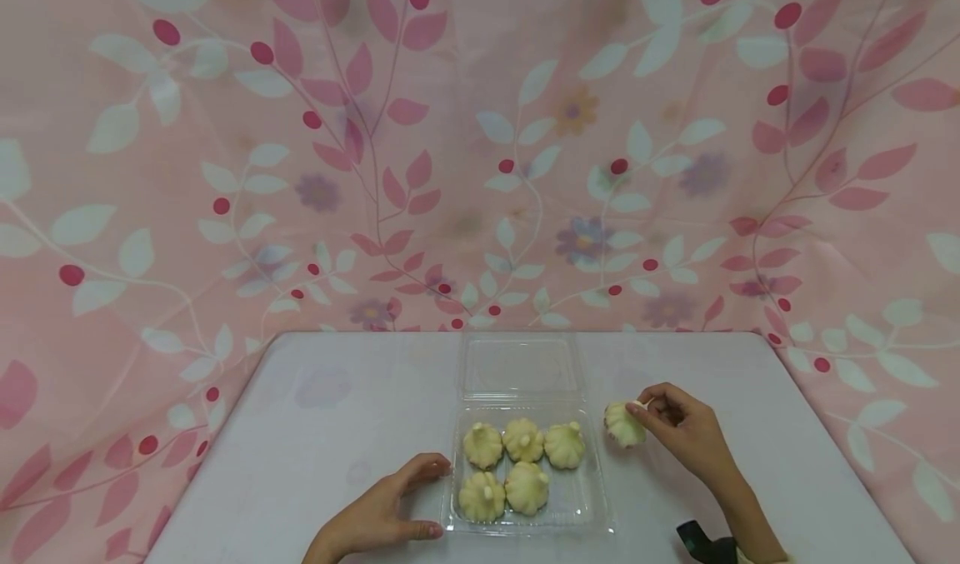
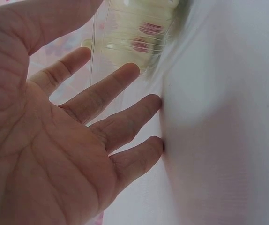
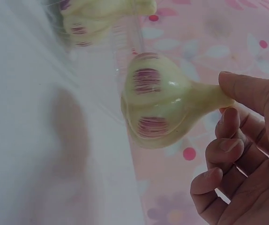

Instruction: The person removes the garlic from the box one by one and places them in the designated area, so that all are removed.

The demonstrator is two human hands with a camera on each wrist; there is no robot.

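My right hand (image 1: 686,432) pinches a garlic bulb (image 1: 624,424) by its stem, just right of a clear plastic box (image 1: 573,497). Purple streaks mark this pale bulb (image 3: 155,105) in the right wrist view, where thumb and forefinger grip the stem end. Several more bulbs sit in the box: three in the back row, and in the front row one at left (image 1: 482,497) and one in the middle (image 1: 527,489). At the box's left side is my left hand (image 1: 382,510), fingers spread and relaxed, fingertips right by the wall. Its palm (image 2: 45,154) holds nothing.
The box's hinged lid (image 1: 521,366) lies folded back toward the far edge of the white table (image 1: 360,406). A flowered pink cloth (image 1: 465,131) hangs behind the table and along its sides. A black strap piece (image 1: 705,543) is at my right wrist.
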